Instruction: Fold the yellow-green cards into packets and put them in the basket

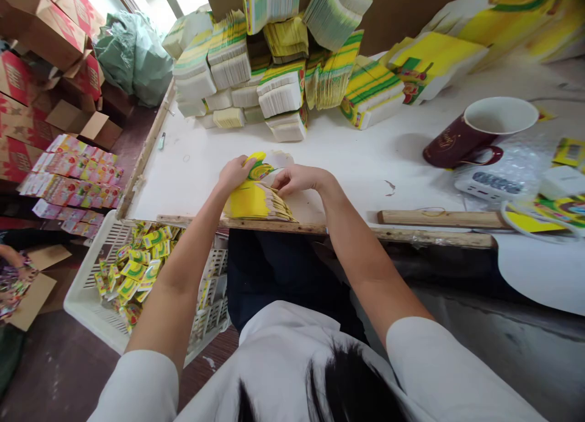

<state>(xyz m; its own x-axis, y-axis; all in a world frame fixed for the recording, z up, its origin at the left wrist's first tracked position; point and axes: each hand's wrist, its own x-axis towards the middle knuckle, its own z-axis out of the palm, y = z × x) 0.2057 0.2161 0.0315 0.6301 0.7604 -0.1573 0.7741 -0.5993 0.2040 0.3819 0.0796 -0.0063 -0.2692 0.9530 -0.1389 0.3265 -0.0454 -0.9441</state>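
Yellow printed sleeves (249, 201) lie in a fanned stack between the hands, at the near edge of the surface. From my remote seat I see the left hand (236, 172) gripping their far left side; the right hand (299, 179) has bent fingers at the spread edges, though I cannot tell whether it pinches one. I'd let the left hand anchor the stack and the right fingertips work lightly along the edges, since thin card could slip or crease.

The white surface (365, 148) spreads around both hands. Far left of them I see piled cardboard boxes (48, 35); beyond them, banked card stacks (278, 99); below left, a white crate (80, 300) of yellow packets (137, 267). Right of the right hand lies a wooden bar (443, 218), with a maroon mug (450, 139) farther off. Left of the left hand rests a small cutter (161, 142).
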